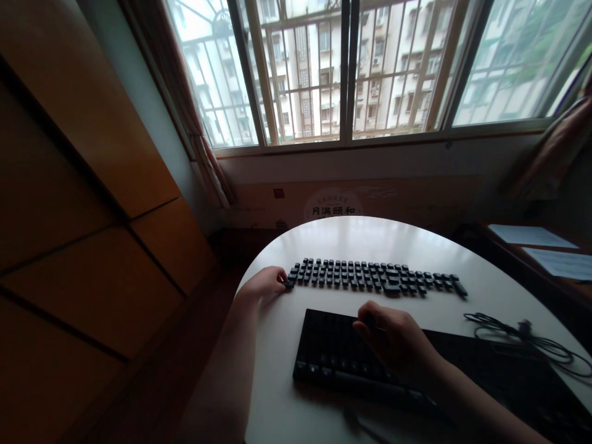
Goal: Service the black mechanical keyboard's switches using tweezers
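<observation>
Loose black keycaps (351, 275) lie in rows on the white round table (333, 237). At the left end of those rows, my left hand (266, 283) pinches a black keycap (288, 284) at the table surface. A black keyboard (326, 327) lies nearer to me, with keycaps on its front rows; its upper part is too dark to make out. Above the keyboard, my right hand (395, 327) is closed, thumb against curled fingers. Something dark shows in its grip, too dim to name.
A coiled black cable (525, 339) lies at the table's right. Near the front edge is a dark, thin tool-like object (363, 425), blurred. Papers (531, 235) rest on a side desk at right. Wooden cabinets (152, 265) stand to the left, and a barred window (346, 74) is ahead.
</observation>
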{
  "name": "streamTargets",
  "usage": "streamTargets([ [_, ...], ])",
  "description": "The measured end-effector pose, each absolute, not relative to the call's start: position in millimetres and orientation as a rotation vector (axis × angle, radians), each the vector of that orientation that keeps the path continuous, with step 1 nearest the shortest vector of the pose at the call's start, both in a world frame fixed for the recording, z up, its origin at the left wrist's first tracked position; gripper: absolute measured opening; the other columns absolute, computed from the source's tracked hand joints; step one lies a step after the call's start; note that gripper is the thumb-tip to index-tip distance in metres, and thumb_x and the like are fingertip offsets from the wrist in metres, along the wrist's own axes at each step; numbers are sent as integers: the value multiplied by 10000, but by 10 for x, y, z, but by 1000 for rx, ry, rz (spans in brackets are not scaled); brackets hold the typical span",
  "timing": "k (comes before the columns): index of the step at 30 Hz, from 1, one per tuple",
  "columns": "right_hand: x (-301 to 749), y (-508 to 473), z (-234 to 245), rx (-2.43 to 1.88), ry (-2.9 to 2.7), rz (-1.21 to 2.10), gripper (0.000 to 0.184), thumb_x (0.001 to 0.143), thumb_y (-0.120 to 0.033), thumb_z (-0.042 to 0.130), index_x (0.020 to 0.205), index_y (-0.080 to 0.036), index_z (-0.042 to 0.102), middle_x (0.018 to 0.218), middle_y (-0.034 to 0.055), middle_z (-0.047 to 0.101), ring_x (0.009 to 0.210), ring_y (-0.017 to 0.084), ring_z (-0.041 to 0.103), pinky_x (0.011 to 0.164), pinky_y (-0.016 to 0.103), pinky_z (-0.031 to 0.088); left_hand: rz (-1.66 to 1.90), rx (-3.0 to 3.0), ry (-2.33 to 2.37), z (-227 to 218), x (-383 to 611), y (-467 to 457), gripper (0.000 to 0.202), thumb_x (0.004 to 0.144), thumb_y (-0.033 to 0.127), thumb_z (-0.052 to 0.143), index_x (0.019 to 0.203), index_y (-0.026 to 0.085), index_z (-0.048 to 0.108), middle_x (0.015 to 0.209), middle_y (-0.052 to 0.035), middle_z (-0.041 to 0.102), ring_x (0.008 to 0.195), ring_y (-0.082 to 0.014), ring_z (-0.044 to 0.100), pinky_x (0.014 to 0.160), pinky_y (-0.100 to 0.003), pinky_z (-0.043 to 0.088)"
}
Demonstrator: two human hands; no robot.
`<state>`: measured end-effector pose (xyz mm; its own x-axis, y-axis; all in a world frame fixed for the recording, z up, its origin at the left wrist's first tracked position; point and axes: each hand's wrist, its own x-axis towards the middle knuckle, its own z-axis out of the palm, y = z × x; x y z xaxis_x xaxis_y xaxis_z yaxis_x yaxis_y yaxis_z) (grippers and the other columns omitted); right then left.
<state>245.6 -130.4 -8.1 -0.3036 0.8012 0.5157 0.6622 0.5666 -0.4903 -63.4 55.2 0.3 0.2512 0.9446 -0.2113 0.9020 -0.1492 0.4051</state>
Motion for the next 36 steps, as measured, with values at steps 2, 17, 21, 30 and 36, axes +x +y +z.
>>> streamTargets([
  [2,2453,-1309,-85,-1169,-2062,240,251,1011,-394,485,853,-207,537,609,-22,574,495,123,484,512,235,341,144,2068,1673,-16,-630,552,268,685,278,751,941,200,742,934,-33,720,821,-198,661,652,-224,448],
  [17,2424,-1311,-56,-1141,-2078,212,260,1007,-393,484,841,-203,548,580,-25,570,470,125,486,487,220,348,194,2013,1659,3,-615,524,321,664,294,786,955,187,703,934,-31,724,716,-169,643,580,-218,434],
  [21,2430,-1312,-57,-1139,-2085,198,263,1008,-391,481,843,-198,551,577,-26,564,459,121,480,482,217,346,181,2006,1669,14,-604,504,320,668,285,776,954,179,680,926,-34,723,682,-164,642,536,-218,424],
  [30,2435,-1315,-39,-1134,-2080,203,267,1012,-388,484,853,-188,563,582,-23,565,464,118,473,490,221,335,393,2142,1825,150,-617,460,106,767,121,638,858,175,640,922,-57,697,834,-181,645,680,-235,448],
  [36,2421,-1345,-113,-1152,-2028,429,253,997,-412,516,873,-196,560,590,-34,533,495,121,453,516,230,338,588,2282,1797,273,-189,230,121,903,299,594,881,181,607,891,-54,677,795,-187,608,689,-275,416],
])
